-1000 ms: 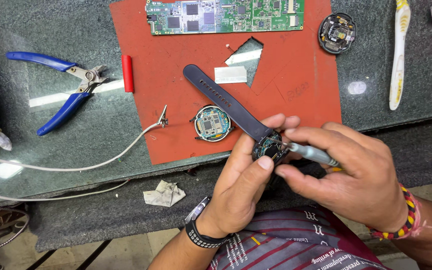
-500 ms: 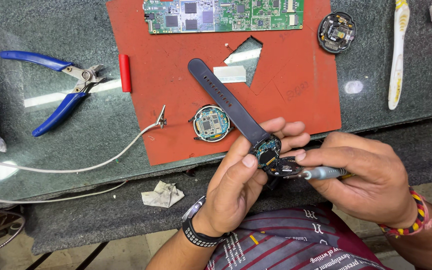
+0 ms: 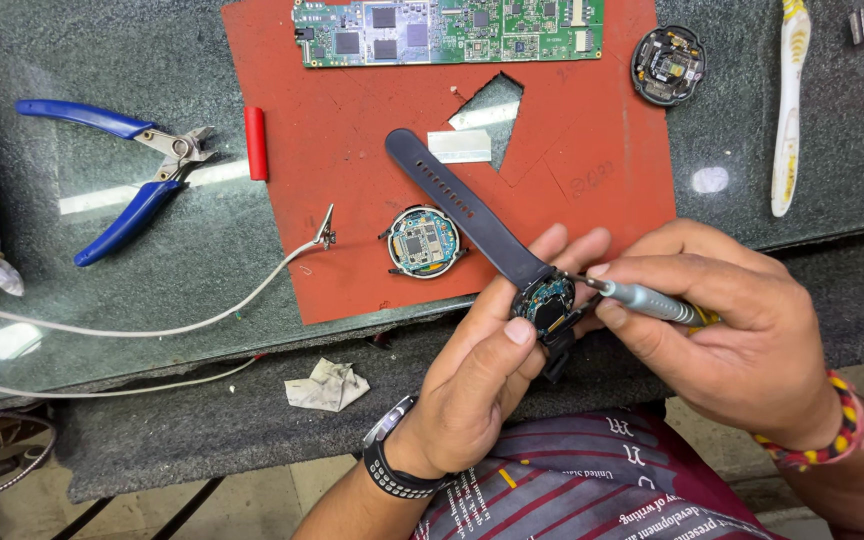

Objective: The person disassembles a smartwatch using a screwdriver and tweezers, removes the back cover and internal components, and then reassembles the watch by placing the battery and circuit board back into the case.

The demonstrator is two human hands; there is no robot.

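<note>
My left hand (image 3: 477, 380) has its fingers clamped around the opened round watch body with dark blue strap (image 3: 544, 303), steadying it above the surface edge. My right hand (image 3: 742, 330) pinches the slim grey metal screwdriver (image 3: 642, 298), whose tip meets the exposed electronics between both hands' fingers.

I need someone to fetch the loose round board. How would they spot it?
Find the red mat on the grey table. Near its lower edge, left of the dark watch strap, lies a small round circuit board. Unlike the long green board at the top, it is circular.
</note>
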